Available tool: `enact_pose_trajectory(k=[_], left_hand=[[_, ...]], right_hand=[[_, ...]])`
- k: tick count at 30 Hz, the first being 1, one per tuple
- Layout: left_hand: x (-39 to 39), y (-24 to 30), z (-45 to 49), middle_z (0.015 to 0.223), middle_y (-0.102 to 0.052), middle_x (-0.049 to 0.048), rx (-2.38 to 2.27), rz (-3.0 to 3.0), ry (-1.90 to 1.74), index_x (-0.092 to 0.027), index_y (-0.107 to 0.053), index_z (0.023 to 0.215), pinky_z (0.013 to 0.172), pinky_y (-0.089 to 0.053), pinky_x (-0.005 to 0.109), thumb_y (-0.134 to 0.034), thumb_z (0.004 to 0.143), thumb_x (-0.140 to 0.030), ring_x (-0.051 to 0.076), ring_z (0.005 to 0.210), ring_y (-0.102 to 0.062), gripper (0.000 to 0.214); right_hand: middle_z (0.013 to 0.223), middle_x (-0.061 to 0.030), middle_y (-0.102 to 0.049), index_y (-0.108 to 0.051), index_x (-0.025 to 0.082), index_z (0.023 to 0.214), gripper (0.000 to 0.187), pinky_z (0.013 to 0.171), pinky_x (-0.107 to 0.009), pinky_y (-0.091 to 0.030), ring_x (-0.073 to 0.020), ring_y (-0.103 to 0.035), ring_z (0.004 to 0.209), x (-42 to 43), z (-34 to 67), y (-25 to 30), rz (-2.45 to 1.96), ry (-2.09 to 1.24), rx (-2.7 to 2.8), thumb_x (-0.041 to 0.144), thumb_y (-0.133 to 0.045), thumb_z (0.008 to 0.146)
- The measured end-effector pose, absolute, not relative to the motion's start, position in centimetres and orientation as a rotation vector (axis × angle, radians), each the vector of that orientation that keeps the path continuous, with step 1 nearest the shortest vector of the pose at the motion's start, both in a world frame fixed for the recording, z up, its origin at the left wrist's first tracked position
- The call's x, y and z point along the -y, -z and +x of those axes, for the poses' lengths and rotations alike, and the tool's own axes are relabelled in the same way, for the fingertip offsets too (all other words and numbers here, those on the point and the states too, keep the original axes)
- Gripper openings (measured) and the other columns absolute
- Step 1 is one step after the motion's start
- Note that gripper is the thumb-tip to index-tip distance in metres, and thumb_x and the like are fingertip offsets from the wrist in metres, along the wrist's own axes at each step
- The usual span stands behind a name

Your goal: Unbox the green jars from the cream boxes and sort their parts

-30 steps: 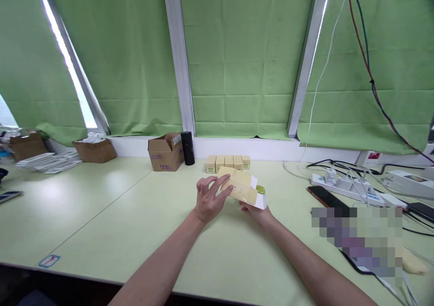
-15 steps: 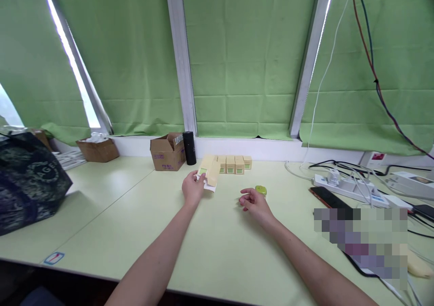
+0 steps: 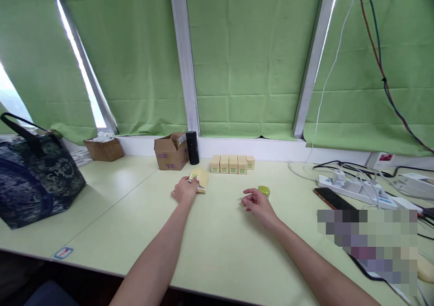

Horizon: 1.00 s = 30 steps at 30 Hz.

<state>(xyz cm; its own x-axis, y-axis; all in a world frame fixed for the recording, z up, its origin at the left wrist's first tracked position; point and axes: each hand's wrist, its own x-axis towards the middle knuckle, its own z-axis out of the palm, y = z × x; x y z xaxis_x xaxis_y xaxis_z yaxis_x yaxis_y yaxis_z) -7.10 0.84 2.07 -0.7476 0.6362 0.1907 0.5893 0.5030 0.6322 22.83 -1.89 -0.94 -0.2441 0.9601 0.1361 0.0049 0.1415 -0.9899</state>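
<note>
My left hand point(image 3: 185, 190) grips a small tan cardboard box point(image 3: 202, 179) with a green label by its near left side, thumb on top. The box lies low over the table, and its end nearest me looks open. My right hand point(image 3: 260, 206) hovers at the right, fingers loosely bent and apart, with nothing visible between them. Just behind it is a small green-topped object point(image 3: 264, 190), partly hidden by the hand. Further back, several small tan boxes point(image 3: 233, 164) with green labels stand in a row.
An open brown carton point(image 3: 171, 152) and a black cylinder point(image 3: 192, 148) stand at the back. A dark patterned bag point(image 3: 40, 175) occupies the left, with another brown box point(image 3: 103, 150) behind. To the right lie a power strip point(image 3: 356, 189), tangled cables and a phone point(image 3: 334, 198).
My left hand has moved left and a little lower with the tan box, away from the row. The white flap at its near end no longer shows. My right hand stays nearly still.
</note>
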Motion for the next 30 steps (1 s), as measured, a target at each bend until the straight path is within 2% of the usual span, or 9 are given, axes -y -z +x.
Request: enact_pose_trajectory(k=[8, 21, 25, 30], left_hand=[[-0.5, -2.1, -7.9, 0.122, -0.075, 0.0143, -2.736, 1.032, -1.041, -0.027, -0.07, 0.121, 0.1, -0.038, 0.051, -0.052, 0.091, -0.054, 0.038, 0.125, -0.057, 0.044], [-0.5, -1.9, -7.8, 0.12, -0.074, 0.0175, -2.756, 1.032, -1.026, -0.026, -0.071, 0.121, 0.099, -0.035, 0.051, -0.047, 0.092, -0.054, 0.039, 0.124, -0.053, 0.047], [-0.5, -1.9, -7.8, 0.119, -0.074, 0.0184, -2.759, 1.022, -1.045, -0.024, -0.071, 0.12, 0.1, -0.034, 0.052, -0.046, 0.093, -0.055, 0.041, 0.125, -0.05, 0.048], [-0.7, -1.9, -7.8, 0.12, -0.074, 0.0195, -2.775, 0.974, -1.111, -0.021, -0.068, 0.123, 0.099, -0.035, 0.053, -0.047, 0.093, -0.054, 0.042, 0.126, -0.046, 0.049]], right_hand=[[0.078, -0.0009, -0.068, -0.061, 0.021, 0.101, 0.04, 0.068, -0.033, -0.054, -0.019, -0.064, 0.077, 1.6, 22.8, 1.1, -0.998, -1.264, 1.472, 0.038, -0.072, 0.067], [0.08, -0.0021, -0.067, -0.061, 0.022, 0.103, 0.04, 0.067, -0.035, -0.055, -0.0209, -0.063, 0.08, 1.8, 22.8, 1.1, -0.988, -1.227, 1.469, 0.04, -0.072, 0.069], [0.082, -0.0038, -0.067, -0.063, 0.021, 0.103, 0.034, 0.067, -0.034, -0.053, -0.0218, -0.062, 0.08, 1.8, 23.4, 0.2, -0.977, -1.059, 1.447, 0.041, -0.068, 0.075], [0.082, -0.0016, -0.064, -0.066, 0.022, 0.102, 0.028, 0.065, -0.032, -0.047, -0.0178, -0.056, 0.069, 1.0, 25.8, -1.2, -1.027, -0.748, 1.331, 0.04, -0.061, 0.081]])
